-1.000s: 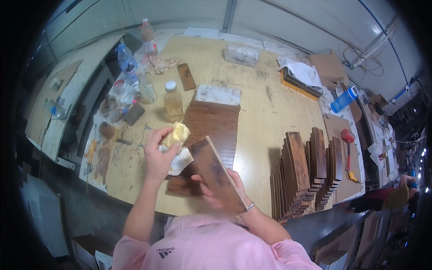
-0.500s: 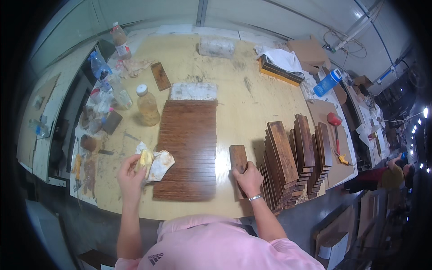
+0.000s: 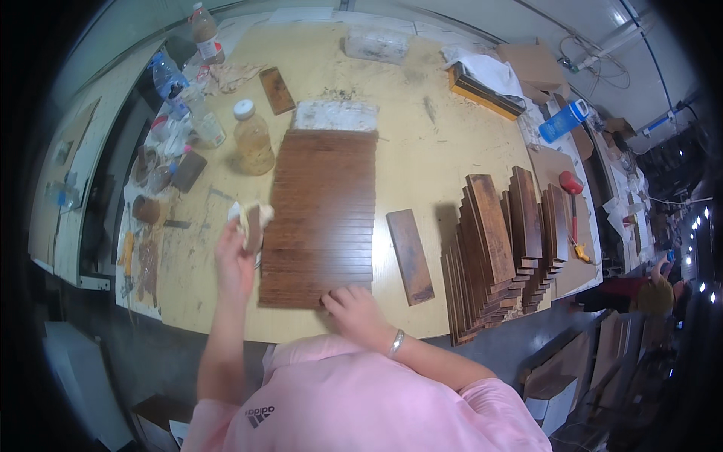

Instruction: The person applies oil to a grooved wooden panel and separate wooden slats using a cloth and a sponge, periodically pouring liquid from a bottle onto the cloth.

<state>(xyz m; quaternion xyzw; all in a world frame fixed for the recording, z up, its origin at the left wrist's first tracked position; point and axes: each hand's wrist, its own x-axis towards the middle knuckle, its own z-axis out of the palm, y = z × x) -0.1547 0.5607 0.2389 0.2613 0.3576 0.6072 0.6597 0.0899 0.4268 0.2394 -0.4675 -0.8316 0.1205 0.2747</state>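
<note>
A row of reddish-brown wooden strips (image 3: pixel 320 203), laid edge to edge, covers the middle of the table. Left of it, my left hand (image 3: pixel 237 256) is closed on a crumpled rag (image 3: pixel 254 226), whitish-yellow with a brown patch turned up. My right hand (image 3: pixel 360 315) lies at the row's near edge, its bent fingers gripping the nearest strip; the fingertips are partly hidden. One loose wooden board (image 3: pixel 410 258) lies flat on its own to the right of the row. Beyond it lean stacks of dark brown boards (image 3: pixel 491 230).
Behind the row sits a white wrapped block (image 3: pixel 335 116). A capped jar of amber liquid (image 3: pixel 254 143) stands at its upper left, with several bottles (image 3: pixel 167 73) along the left edge. A blue bottle (image 3: pixel 563 120) and a red-handled tool (image 3: pixel 572 200) lie right. A person (image 3: pixel 655 294) is far right.
My right hand has let go of the loose board and moved left to the row's near edge. My left hand has shifted slightly right and up, turning the rag. The whole view has tilted.
</note>
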